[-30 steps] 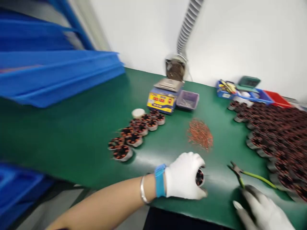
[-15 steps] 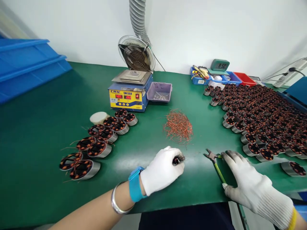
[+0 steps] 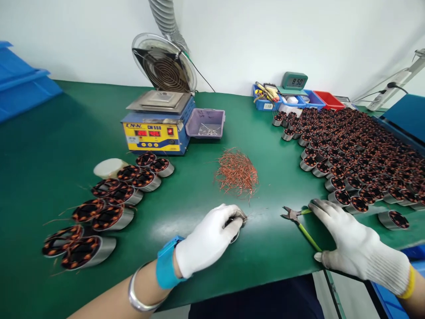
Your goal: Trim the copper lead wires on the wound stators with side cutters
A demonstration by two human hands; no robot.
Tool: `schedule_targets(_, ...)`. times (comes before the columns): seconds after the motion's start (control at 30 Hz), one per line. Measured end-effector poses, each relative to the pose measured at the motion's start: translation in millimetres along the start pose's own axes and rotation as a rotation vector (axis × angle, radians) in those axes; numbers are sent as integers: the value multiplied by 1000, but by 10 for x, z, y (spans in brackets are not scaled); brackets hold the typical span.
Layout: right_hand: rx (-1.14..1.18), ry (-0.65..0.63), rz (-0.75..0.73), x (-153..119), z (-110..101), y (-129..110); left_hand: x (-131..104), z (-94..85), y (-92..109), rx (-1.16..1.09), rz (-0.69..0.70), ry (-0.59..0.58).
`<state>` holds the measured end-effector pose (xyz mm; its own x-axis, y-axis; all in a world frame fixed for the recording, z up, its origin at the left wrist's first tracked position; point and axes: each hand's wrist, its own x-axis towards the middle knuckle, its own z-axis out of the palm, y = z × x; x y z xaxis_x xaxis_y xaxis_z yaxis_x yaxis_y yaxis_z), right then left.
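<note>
My left hand (image 3: pixel 212 237), in a white glove, is closed around a metal-ringed motor stator (image 3: pixel 235 237) near the table's front edge; the fingers hide most of it. To its right, my right hand (image 3: pixel 352 241), also gloved, rests on the table with thumb and fingers spread at the green handles of the cutting pliers (image 3: pixel 292 214). The pliers lie with jaws apart, pointing left. Beyond my left hand sits a pile of cut copper wires (image 3: pixel 237 173).
Stators (image 3: pixel 108 217) stand in a double row at left, and many more (image 3: pixel 358 155) fill the right. A solder pot (image 3: pixel 156 133) with a fan hood stands behind, beside a purple tray (image 3: pixel 206 124). Small bins (image 3: pixel 328 101) and a clock (image 3: pixel 295 81) are at the back.
The view has shifted to the right. My left hand has turned, its fingers now lying more over the stator. My right hand remains at the pliers' handles.
</note>
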<state>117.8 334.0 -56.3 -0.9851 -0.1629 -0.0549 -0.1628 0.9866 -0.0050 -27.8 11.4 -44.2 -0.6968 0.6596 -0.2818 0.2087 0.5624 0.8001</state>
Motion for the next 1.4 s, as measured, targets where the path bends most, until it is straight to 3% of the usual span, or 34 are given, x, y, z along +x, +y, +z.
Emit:
schedule_targets(0.13, -61, -44, -5, -15, -60, 39, 5, -2, -25, -58, -42, -18)
schedule_targets(0.33, -275, -104, 92, 189, -101, -196, 13, 66, -17, -53, -32, 30)
schedule_targets(0.43, -210, 39, 85, 281, 29, -206, 21, 106, -13, -55, -17, 65)
schedule_targets(0.5, -32, 179, 53, 301, 102, -198, 25, 125, -13, -45, -6, 89)
schedule_targets(0.57, 166, 220, 143, 292, 89, -249, 25, 138, -14, -29, -1, 115)
schedule_targets(0.6, 273, 166, 215, 284, 43, -309, 24, 143, -14, -23, 1, 124)
schedule_targets(0.67, 548, -70, 311, 279, -105, -486, 22, 151, -16, -17, 6, 138)
schedule_targets(0.77, 1057, -499, 241, 336, -326, -794, 27, 164, -24, -13, 23, 148)
schedule_targets(0.87, 1413, -731, 222, 444, -401, -991, 38, 170, -35, 6, 47, 157)
schedule_targets(0.97, 1466, -769, 246, 512, -364, -1037, 40, 155, -26, 39, 69, 164)
schedule_targets(1.2, 1419, -692, 309, 543, -312, -1055, 35, 118, 15, 87, 89, 160)
schedule_targets(1.4, 1209, -712, 287, 633, -424, -1047, -8, 93, 44, 167, 42, 194)
